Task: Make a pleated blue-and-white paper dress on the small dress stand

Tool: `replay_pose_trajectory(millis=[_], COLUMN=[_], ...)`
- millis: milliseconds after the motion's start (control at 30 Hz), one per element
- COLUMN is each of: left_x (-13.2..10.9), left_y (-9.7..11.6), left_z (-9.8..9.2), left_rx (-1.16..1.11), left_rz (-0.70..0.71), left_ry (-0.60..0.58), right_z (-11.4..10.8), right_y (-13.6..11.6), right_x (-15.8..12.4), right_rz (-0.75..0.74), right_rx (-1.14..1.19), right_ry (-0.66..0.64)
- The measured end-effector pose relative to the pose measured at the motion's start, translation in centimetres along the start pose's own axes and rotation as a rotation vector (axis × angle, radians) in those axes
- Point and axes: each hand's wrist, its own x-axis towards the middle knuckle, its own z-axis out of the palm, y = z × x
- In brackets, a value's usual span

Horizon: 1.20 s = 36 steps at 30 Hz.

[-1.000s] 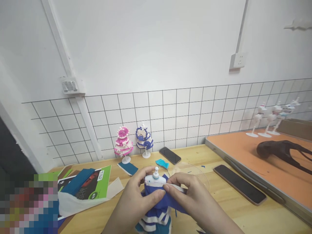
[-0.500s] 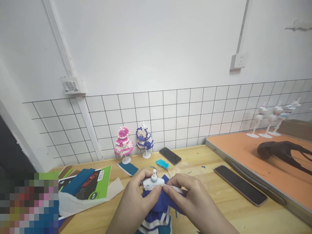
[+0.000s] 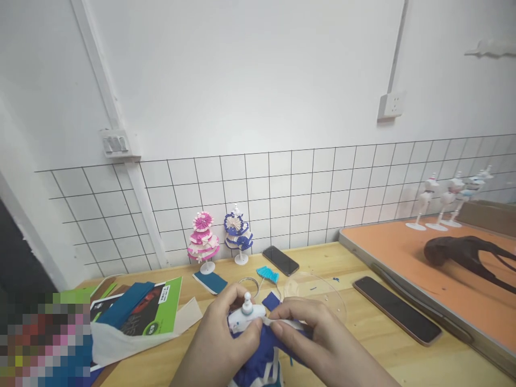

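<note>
My left hand (image 3: 221,336) is closed around a small white dress form (image 3: 243,317) with a knobbed neck, its thumb against the front of the bodice. The form leans a little to the left and wears a dark blue, white-edged ruffled paper skirt (image 3: 258,357). At its upper right side, my right hand (image 3: 312,330) pinches a dark blue paper strip with a white edge (image 3: 296,324) between thumb and fingers. The strip's inner end meets the bodice beside my left thumb; my right palm hides its far end.
Behind my hands lie a turquoise pleated paper (image 3: 267,274), a roll of tape (image 3: 249,283), a dark blue scrap (image 3: 271,301) and a phone (image 3: 281,260). Two decorated dress forms (image 3: 238,236) stand by the wall. Paper sheets (image 3: 133,317) lie left; another phone (image 3: 397,310) and an orange board (image 3: 387,244) right.
The dress form has shifted left and down and leans more to the left. My right hand has moved slightly downward with the strip. The tape roll and blue scrap now show more clearly.
</note>
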Motion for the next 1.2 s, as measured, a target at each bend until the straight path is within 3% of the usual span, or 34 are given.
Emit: replay_pose_trajectory(millis=[367,633,800,1200], left_x=[0.2,0.1,-0.1,-0.1], left_y=[-0.3,0.0,0.3,0.2], left_z=[-0.4,-0.3,-0.3,-0.1], left_rx=[-0.022,0.0,-0.006,0.05], left_rz=[0.014,0.014,-0.023,0.03], left_ry=[-0.048,-0.055,-0.061,-0.066], right_z=[0.1,0.0,0.3,0.6], right_y=[1.3,0.5,1.0,1.2], right_x=[0.4,0.4,0.7,0.8], right_rz=[0.209,0.152,0.193,0.151], right_rx=[0.465,0.369,0.398,0.321], right_ry=[-0.104,-0.091,-0.053,-0.01])
